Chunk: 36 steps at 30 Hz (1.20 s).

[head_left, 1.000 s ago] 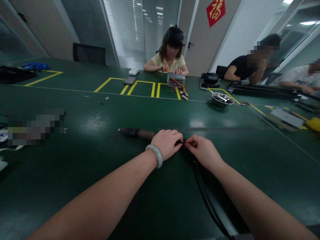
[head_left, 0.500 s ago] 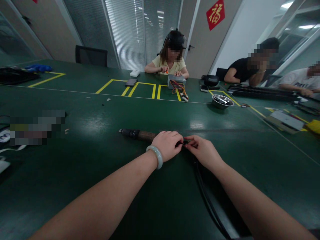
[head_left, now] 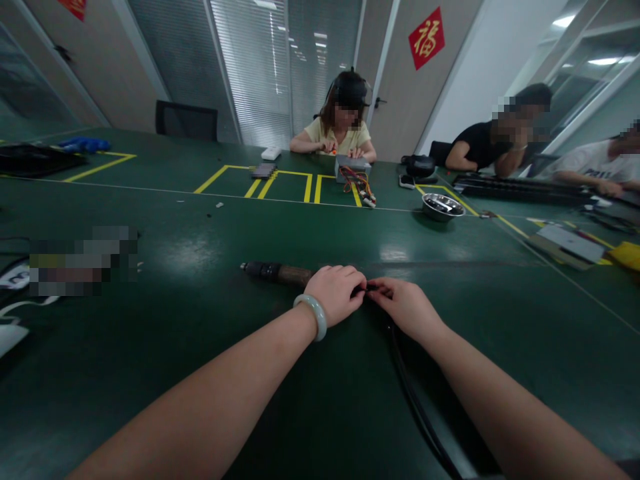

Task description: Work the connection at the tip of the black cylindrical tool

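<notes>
A corded electric screwdriver (head_left: 280, 273), dark with a brownish grip and a metal tip, lies on the green table with its tip to the left. My left hand (head_left: 336, 292), a pale bangle at its wrist, is closed around the tool's rear end. Just right of it, my right hand (head_left: 400, 303) pinches the black cable (head_left: 407, 380) where it meets the tool. The fingers hide the join itself. From there the cable runs down toward the table's near edge.
Across the table, a person works at a grey metal box (head_left: 353, 167) with coloured wires. A steel bowl (head_left: 443, 208) stands at the right, near a white flat box (head_left: 570, 243). Two more people sit far right. Blurred items and a white strap (head_left: 35, 305) lie at the left.
The view has tilted slightly, so the scene sits a little lower. Both hands keep their hold at the tool's rear end, with hardly any visible movement.
</notes>
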Tool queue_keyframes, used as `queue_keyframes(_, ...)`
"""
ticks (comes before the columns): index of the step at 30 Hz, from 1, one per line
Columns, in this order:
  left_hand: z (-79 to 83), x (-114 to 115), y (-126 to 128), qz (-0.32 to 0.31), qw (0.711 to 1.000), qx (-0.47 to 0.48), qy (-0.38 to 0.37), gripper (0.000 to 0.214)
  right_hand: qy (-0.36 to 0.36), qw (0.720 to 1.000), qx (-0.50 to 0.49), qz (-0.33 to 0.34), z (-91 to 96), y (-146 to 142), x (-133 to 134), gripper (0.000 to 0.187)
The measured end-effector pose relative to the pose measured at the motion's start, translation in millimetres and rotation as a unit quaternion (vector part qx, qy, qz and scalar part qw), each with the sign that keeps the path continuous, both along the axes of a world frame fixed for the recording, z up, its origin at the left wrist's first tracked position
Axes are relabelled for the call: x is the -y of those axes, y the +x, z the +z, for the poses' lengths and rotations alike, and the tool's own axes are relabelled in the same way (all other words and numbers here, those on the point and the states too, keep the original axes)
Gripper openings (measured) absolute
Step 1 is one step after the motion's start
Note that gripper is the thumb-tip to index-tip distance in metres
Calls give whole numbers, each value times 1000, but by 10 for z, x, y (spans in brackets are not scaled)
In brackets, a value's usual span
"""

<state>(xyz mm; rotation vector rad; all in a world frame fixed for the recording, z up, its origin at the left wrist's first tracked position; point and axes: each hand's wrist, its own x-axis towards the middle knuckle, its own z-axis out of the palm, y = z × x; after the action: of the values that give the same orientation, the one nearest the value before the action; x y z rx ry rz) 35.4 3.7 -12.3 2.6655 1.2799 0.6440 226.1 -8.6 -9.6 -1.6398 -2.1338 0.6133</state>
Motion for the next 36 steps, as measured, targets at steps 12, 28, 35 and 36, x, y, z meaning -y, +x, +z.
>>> queue_keyframes(12,-9,7,5,2,1000,-12,13,12,-3,1000,-12,-12,-18,-10,-15,21)
queue_keyframes(28,-16,8,3,1,1000,-11,15,13,-5,1000,-20,-5,4,-2,6,22)
queue_keyframes(35,9,21,3,-3,1000,-26,10,13,-3,1000,-8,-16,-20,-9,0,21)
queue_keyframes(36,12,23,1,-4,1000,-25,11,13,0,1000,-6,-19,-23,-12,2,21)
